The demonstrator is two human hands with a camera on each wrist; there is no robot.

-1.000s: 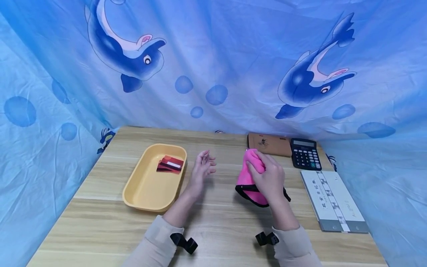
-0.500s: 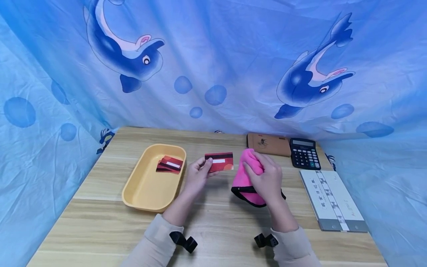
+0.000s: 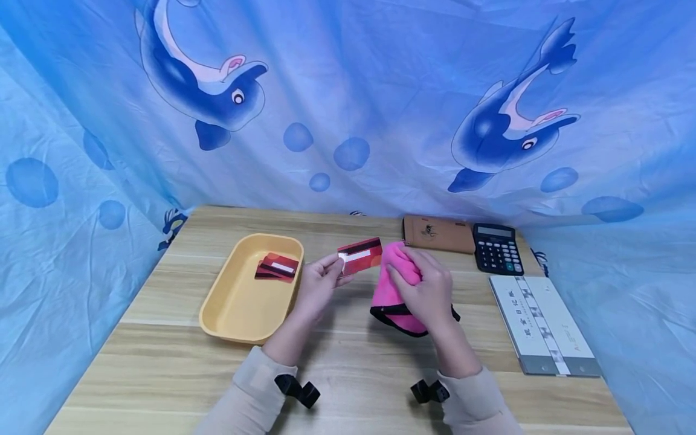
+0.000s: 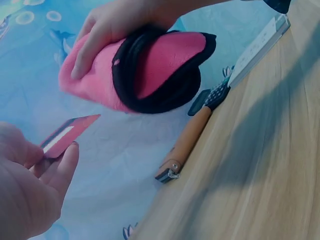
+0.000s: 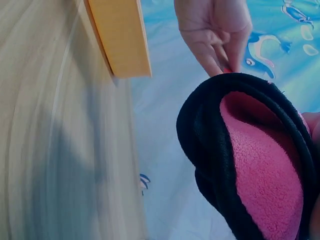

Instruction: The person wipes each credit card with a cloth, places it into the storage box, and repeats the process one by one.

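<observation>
In the head view my left hand (image 3: pixel 316 287) pinches a red bank card (image 3: pixel 361 255) with a black stripe and a white strip, thumb on top. The card is held up and tilted, its right end near the pink cloth. My right hand (image 3: pixel 431 293) grips that folded pink cloth (image 3: pixel 385 291) with black edging. The left wrist view shows the card (image 4: pixel 65 140) below and apart from the cloth (image 4: pixel 95 80). In the right wrist view the cloth (image 5: pixel 262 165) hides most of the card. More red cards (image 3: pixel 277 267) lie overlapped in the yellow tray (image 3: pixel 244 308), left of my left hand.
A brown wallet (image 3: pixel 446 235) lies at the table's back edge, beside a black calculator (image 3: pixel 497 249). A white and grey notebook (image 3: pixel 544 326) lies on the right. A blue curtain (image 3: pixel 348 90) with dolphins hangs behind the wooden table (image 3: pixel 348 386).
My left hand came up holding a red card, first flat to view, now tilted and nearer the cloth. My right hand has shifted a little left with the cloth.
</observation>
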